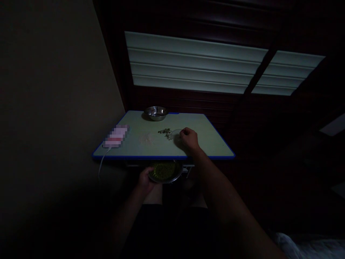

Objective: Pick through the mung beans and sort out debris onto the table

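No legible writing
The pixelated device (116, 136) on the surface (212, 144) shows coloured blocks, its markings unreadable.

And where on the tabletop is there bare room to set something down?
The tabletop looks bare between the right hand and the table's right edge, and along the back, right of the metal bowl. The middle is crowded: dark grains, whitish scatter and what seems a clear round dish by that hand. A pixelated phone-like device takes the left end.
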`<state>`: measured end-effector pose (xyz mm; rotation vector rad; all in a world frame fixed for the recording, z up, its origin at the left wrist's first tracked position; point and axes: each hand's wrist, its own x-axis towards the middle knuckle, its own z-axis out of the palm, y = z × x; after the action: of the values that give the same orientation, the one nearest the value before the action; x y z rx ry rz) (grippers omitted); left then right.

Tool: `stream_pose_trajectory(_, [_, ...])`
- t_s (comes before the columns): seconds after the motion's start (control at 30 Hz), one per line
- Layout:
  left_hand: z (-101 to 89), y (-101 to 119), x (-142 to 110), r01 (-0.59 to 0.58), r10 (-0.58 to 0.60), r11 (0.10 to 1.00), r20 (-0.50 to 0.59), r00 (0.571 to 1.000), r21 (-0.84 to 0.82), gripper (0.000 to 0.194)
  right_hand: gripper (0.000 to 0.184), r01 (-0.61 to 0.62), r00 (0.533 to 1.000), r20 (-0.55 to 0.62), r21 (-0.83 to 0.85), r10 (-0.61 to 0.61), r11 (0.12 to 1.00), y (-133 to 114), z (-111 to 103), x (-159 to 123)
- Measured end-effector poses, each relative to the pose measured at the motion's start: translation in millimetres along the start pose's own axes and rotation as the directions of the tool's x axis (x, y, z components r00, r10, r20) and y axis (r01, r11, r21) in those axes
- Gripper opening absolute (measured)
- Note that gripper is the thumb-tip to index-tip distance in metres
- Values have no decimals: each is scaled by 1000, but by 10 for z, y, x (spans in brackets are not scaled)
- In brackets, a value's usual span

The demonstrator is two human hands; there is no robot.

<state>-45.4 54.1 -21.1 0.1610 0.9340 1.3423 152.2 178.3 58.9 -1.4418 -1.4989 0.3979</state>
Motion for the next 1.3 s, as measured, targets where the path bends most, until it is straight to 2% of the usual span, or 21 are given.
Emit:
stream_pose_trajectory(0.37, [67, 12, 55, 66, -71, 995, 59, 996, 72, 16, 18, 3, 1000, -10, -17, -3, 1000, -5, -20, -12])
stream_pose_trajectory(0.67, [67, -82, 117, -2, -1, 999, 70, 998, 47, 16, 20, -8, 1000, 16, 23, 7, 1000, -33, -22, -32])
stream_pose_trajectory(0.9, [77, -10, 98, 34, -36, 999, 53, 998, 33, 18, 18, -8, 1000, 9, -29, 9, 1000, -42, -33, -36])
stream_pose_trajectory(1.3, [75, -20, 106, 23, -26, 999, 72, 997, 44, 14, 16, -31, 999, -15, 0, 31, 1000, -29, -43, -23])
